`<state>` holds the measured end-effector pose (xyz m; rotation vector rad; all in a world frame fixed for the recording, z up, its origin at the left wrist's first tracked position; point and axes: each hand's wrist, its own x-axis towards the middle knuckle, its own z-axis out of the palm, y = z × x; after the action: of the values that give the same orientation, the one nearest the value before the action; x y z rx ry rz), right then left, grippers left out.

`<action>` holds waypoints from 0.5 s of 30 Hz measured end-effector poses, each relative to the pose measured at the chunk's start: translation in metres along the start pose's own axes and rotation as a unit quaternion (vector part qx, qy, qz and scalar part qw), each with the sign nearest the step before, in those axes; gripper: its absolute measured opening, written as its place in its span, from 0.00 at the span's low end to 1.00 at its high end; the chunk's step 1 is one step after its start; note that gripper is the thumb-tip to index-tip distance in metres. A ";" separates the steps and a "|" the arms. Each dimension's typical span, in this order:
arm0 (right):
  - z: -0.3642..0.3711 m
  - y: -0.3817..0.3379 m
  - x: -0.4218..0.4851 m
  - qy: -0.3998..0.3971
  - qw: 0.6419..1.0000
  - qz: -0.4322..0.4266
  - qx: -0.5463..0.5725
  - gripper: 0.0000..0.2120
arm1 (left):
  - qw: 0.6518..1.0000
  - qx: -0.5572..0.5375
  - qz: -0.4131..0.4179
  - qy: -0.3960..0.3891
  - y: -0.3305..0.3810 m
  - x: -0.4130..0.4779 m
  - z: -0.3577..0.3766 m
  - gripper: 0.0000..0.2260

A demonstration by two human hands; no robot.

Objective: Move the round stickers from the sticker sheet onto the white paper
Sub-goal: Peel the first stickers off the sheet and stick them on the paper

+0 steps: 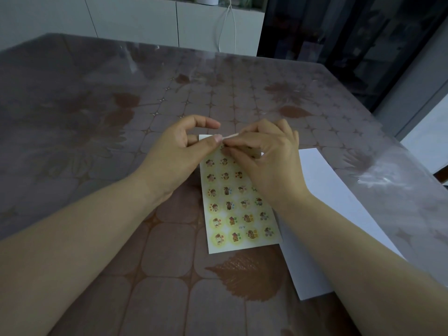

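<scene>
The sticker sheet (pixel 238 209) lies on the desk (pixel 97 117), its far edge lifted. The left hand (pixel 179 154) pinches that edge to steady it, while the right hand (pixel 264 161) pinches a round sticker there, apparently peeling. The white paper (pixel 327 190) waits just right of the sheet, bare where visible.

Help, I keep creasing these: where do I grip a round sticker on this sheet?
Its rim, probably. Each round sticker lies flat on the sticker sheet, so only the thin edge offers a grip. Come in low from the side with a fingertip; bending the sheet, as the left hand and right hand do at its far edge, may lift that rim.
</scene>
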<state>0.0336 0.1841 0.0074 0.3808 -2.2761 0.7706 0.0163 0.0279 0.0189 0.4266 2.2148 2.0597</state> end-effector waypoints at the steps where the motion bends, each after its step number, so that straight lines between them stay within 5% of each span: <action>1: 0.000 0.000 0.000 0.003 1.000 -0.006 -0.004 0.06 | 1.000 0.007 0.001 0.007 -0.001 0.000 0.001 0.06; 11: 0.001 0.003 0.002 -0.048 0.999 -0.004 -0.011 0.14 | 0.999 -0.026 -0.017 0.044 -0.007 0.002 0.001 0.07; 15: 0.002 0.008 0.002 -0.058 0.997 0.032 -0.028 0.11 | 0.994 -0.091 -0.054 -0.014 -0.008 0.001 0.001 0.19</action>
<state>0.0277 0.1887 0.0043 0.3356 -2.4233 0.7305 0.0146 0.0289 0.0106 0.3101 1.9644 2.1582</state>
